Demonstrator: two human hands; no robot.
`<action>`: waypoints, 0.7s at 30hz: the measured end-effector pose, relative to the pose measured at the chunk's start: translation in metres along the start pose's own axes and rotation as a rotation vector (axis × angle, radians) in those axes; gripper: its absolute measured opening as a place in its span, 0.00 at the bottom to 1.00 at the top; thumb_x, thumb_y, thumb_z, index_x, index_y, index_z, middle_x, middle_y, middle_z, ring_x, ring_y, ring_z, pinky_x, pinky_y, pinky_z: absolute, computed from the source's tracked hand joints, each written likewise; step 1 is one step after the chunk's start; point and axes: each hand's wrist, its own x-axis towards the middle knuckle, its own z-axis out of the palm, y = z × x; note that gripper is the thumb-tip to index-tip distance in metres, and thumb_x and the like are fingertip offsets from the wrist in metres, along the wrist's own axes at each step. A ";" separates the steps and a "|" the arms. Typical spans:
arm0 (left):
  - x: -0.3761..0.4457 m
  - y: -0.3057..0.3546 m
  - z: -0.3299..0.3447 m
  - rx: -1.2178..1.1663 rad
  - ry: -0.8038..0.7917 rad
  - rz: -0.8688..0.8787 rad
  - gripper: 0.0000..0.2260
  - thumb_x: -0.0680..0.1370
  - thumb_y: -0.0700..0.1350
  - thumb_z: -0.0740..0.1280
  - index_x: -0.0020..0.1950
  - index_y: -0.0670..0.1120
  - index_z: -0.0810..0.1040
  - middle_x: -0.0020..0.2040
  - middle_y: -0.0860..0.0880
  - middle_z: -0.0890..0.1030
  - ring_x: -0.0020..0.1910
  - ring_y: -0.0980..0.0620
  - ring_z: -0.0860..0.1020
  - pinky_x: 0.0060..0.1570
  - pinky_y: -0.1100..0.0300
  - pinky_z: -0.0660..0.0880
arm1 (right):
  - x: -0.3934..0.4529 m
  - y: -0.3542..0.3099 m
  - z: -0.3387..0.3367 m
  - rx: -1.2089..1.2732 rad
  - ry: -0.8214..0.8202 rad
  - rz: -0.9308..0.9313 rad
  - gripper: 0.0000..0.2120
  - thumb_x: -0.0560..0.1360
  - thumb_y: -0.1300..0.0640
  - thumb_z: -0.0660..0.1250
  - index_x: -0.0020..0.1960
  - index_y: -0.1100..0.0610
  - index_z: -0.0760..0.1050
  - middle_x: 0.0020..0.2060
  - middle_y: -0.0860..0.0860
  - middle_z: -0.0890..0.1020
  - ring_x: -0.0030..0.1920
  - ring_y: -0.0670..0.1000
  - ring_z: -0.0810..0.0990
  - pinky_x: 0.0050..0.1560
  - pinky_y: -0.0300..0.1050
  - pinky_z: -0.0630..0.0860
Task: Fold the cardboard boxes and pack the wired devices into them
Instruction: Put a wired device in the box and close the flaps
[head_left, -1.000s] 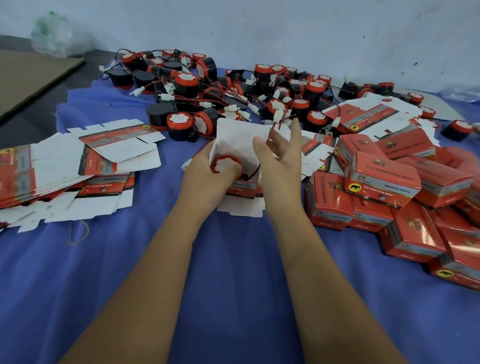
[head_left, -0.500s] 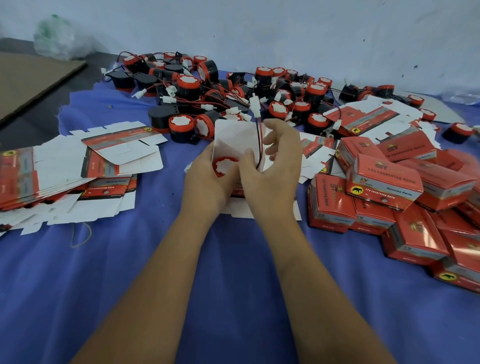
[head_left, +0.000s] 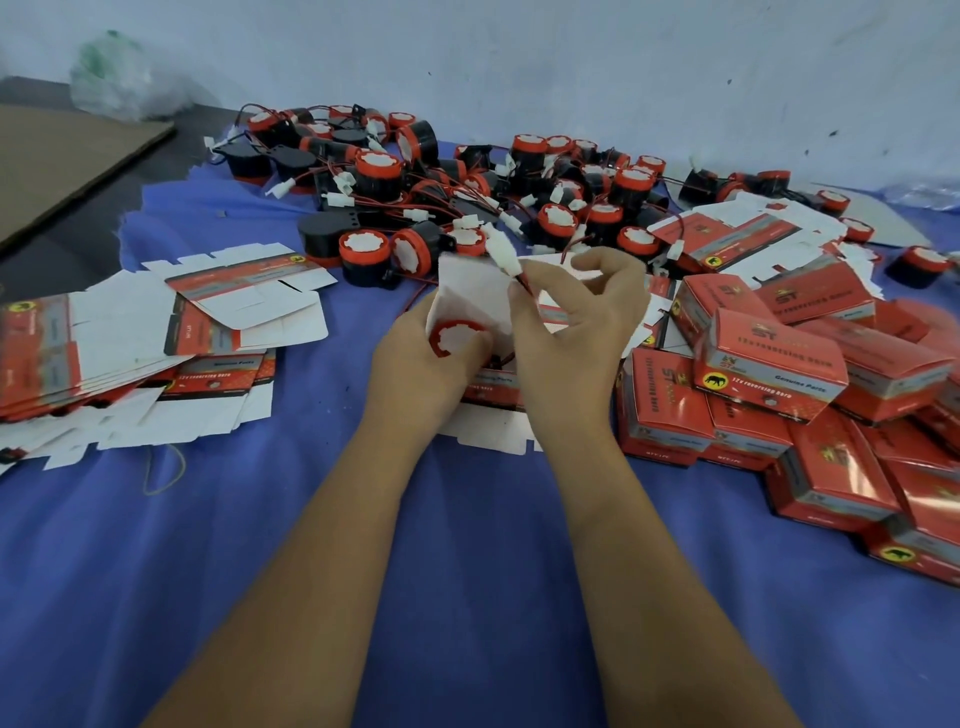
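Note:
My left hand (head_left: 421, 364) grips an open red cardboard box (head_left: 470, 291) whose white flap stands up. A red-rimmed round device (head_left: 460, 338) sits in the box's mouth, under my thumb. My right hand (head_left: 576, 332) pinches that device's red and black wire (head_left: 522, 283) just below its white connector (head_left: 506, 257), which sticks up over the flap. The box's lower part is hidden behind my hands.
A heap of black and red wired devices (head_left: 467, 192) lies behind the hands. Flat unfolded boxes (head_left: 156, 332) are stacked at the left, folded red boxes (head_left: 779, 379) piled at the right. A blue cloth (head_left: 467, 571) covers the table; a cardboard sheet (head_left: 62, 161) lies far left.
My right hand has gathered the wire and drawn it toward the box opening; the white connector now stands above the flap. My left hand has kept the box and device in place.

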 end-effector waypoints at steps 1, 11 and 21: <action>0.000 -0.001 0.000 0.006 0.031 -0.010 0.09 0.77 0.46 0.68 0.56 0.55 0.79 0.49 0.57 0.83 0.48 0.61 0.79 0.42 0.72 0.73 | -0.002 -0.001 0.000 -0.021 0.001 -0.032 0.07 0.72 0.65 0.72 0.48 0.57 0.85 0.45 0.48 0.73 0.48 0.52 0.72 0.50 0.42 0.71; 0.001 -0.001 0.000 -0.016 0.064 -0.037 0.10 0.77 0.55 0.68 0.57 0.58 0.78 0.49 0.58 0.83 0.47 0.62 0.80 0.43 0.65 0.76 | 0.003 -0.018 -0.004 0.457 -0.334 0.341 0.12 0.78 0.57 0.66 0.37 0.55 0.82 0.35 0.50 0.83 0.41 0.47 0.80 0.43 0.38 0.77; -0.003 0.004 0.002 0.019 0.038 0.028 0.11 0.77 0.48 0.68 0.55 0.62 0.74 0.44 0.65 0.79 0.46 0.69 0.77 0.40 0.78 0.70 | -0.002 0.019 0.002 -0.137 -0.274 0.048 0.16 0.75 0.58 0.68 0.61 0.47 0.73 0.51 0.41 0.83 0.64 0.48 0.68 0.60 0.23 0.47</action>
